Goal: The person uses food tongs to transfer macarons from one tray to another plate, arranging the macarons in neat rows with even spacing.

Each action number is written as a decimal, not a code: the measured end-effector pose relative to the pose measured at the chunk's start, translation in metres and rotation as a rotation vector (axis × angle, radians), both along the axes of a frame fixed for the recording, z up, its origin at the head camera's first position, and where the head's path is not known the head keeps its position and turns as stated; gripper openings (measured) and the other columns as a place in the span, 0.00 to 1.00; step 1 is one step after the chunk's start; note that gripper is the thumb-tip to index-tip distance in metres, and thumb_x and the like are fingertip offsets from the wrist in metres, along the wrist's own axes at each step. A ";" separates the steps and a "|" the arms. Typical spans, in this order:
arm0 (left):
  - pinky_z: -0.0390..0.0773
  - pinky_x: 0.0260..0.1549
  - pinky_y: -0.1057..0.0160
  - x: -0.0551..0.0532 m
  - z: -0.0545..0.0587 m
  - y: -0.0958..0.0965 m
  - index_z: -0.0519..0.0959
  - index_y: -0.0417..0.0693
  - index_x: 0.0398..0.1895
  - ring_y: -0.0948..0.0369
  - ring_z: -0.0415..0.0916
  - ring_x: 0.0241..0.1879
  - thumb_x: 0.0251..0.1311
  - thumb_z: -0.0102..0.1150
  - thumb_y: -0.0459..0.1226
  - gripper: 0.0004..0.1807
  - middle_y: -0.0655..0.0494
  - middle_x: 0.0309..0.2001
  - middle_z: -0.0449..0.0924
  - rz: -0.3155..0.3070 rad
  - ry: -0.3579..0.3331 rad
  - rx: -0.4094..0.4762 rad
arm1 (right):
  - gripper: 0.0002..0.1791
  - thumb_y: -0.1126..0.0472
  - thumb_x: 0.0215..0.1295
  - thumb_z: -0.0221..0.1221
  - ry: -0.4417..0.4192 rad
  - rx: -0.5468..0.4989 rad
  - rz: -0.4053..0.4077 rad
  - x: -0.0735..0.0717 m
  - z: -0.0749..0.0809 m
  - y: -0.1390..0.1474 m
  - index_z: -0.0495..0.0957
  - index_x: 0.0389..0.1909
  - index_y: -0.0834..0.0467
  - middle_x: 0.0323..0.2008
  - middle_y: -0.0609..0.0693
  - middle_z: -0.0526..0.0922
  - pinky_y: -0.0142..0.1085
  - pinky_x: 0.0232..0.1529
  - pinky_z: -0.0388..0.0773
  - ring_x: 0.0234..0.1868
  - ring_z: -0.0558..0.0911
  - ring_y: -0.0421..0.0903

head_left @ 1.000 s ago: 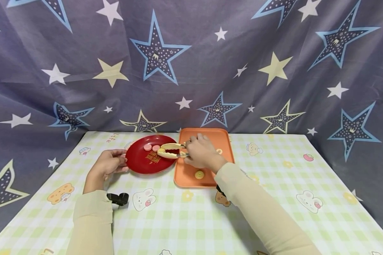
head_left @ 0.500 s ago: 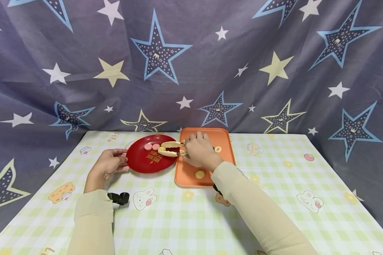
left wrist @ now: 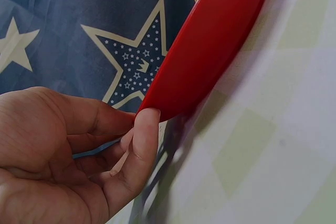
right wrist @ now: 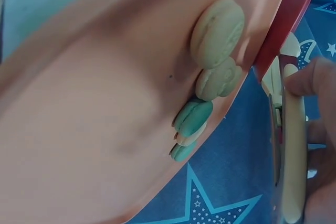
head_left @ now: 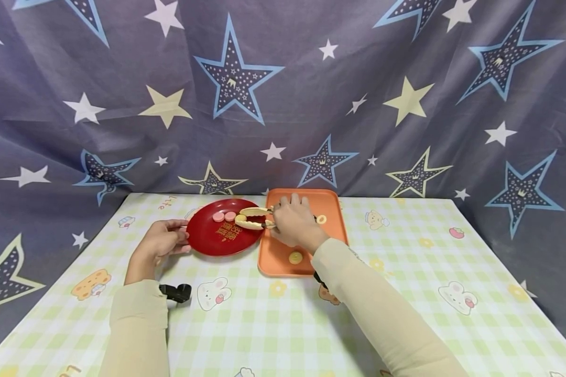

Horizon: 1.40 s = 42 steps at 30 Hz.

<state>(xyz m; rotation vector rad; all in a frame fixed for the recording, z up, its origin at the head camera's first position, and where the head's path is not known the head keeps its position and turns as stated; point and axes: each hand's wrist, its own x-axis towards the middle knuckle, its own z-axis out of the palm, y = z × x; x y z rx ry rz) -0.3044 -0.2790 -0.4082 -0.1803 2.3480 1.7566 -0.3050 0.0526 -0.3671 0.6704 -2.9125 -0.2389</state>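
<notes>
My left hand (head_left: 162,242) pinches the left rim of a red plate (head_left: 203,238) between thumb and fingers; the left wrist view shows that grip closely. Two pink macarons (head_left: 224,216) lie on the plate, near its far side. In my right hand (head_left: 294,222) is a pair of cream tongs (head_left: 254,211), held over the plate's right edge. A yellow macaron (head_left: 240,218) is at the tong tips, beside the pink ones; whether the tips still press it I cannot tell. The right wrist view shows the tong handle (right wrist: 294,150) under my fingers.
An orange tray (head_left: 275,267) stands against the plate's right side, partly under my right hand. It holds a yellow macaron (head_left: 295,257) near the front and a pale ring-shaped piece (head_left: 321,220). Pale macarons (right wrist: 218,32) and green ones (right wrist: 193,116) show in the right wrist view.
The tongs and yellow macaron have shifted slightly away from me, up towards the row of pink macarons. The left hand stays on the plate rim.
</notes>
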 end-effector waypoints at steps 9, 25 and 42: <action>0.88 0.41 0.58 0.001 0.002 0.000 0.59 0.29 0.75 0.61 0.81 0.35 0.72 0.46 0.24 0.29 0.44 0.48 0.74 -0.004 0.014 -0.012 | 0.19 0.37 0.66 0.63 0.027 0.028 -0.013 0.002 0.003 -0.005 0.80 0.37 0.49 0.42 0.51 0.72 0.45 0.40 0.62 0.42 0.64 0.53; 0.88 0.43 0.57 0.001 -0.001 -0.001 0.59 0.30 0.75 0.60 0.80 0.36 0.72 0.46 0.25 0.29 0.43 0.50 0.74 -0.004 0.015 -0.013 | 0.19 0.43 0.67 0.56 0.058 -0.090 -0.026 0.018 0.011 0.022 0.78 0.46 0.54 0.39 0.50 0.71 0.43 0.40 0.61 0.40 0.63 0.52; 0.88 0.42 0.58 0.000 -0.001 0.000 0.58 0.28 0.75 0.60 0.80 0.37 0.72 0.46 0.24 0.29 0.43 0.48 0.76 -0.013 0.008 -0.002 | 0.16 0.52 0.56 0.59 0.184 -0.227 0.098 0.050 0.017 0.076 0.74 0.40 0.58 0.40 0.54 0.75 0.48 0.44 0.67 0.40 0.66 0.54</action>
